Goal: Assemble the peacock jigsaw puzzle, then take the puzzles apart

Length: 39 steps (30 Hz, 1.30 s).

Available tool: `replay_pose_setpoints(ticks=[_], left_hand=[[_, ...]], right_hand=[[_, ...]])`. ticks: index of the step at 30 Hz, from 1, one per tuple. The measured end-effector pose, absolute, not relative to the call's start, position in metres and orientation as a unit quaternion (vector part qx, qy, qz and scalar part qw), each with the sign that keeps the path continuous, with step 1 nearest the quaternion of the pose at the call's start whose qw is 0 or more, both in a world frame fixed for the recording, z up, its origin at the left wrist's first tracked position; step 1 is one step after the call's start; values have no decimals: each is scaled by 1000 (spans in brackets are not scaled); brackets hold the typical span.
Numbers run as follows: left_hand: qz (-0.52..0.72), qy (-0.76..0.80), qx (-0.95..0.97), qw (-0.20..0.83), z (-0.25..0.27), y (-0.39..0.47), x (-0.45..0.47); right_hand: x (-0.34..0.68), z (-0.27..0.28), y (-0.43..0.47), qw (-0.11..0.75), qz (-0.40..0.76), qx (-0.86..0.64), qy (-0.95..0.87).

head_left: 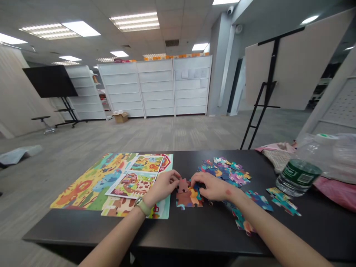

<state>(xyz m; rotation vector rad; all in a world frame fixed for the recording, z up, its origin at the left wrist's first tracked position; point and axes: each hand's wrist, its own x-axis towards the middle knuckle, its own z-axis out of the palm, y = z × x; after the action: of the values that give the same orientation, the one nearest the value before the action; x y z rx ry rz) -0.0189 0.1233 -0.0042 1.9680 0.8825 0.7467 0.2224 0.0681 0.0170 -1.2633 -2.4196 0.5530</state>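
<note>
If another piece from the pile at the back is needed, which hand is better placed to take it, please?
Probably the right hand: it is right beside the pile. The left hand is at the opposite side of the joined pieces, nearer the cards.

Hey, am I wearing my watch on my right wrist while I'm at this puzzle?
No, the watch is strapped just behind the left hand, and the right hand has none.
</note>
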Motion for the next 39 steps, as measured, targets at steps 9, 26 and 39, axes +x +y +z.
replay_pose_setpoints(ticks=[9,26,39], left_hand=[[252,340,862,278,-5,132,-21],[296,336,870,205,6,127,-33],[242,263,905,230,8,113,-33]], right_hand=[[222,18,68,174,191,-454,-853],[224,16,70,228,129,-511,-819],[275,17,95,249,107,-653,-707]])
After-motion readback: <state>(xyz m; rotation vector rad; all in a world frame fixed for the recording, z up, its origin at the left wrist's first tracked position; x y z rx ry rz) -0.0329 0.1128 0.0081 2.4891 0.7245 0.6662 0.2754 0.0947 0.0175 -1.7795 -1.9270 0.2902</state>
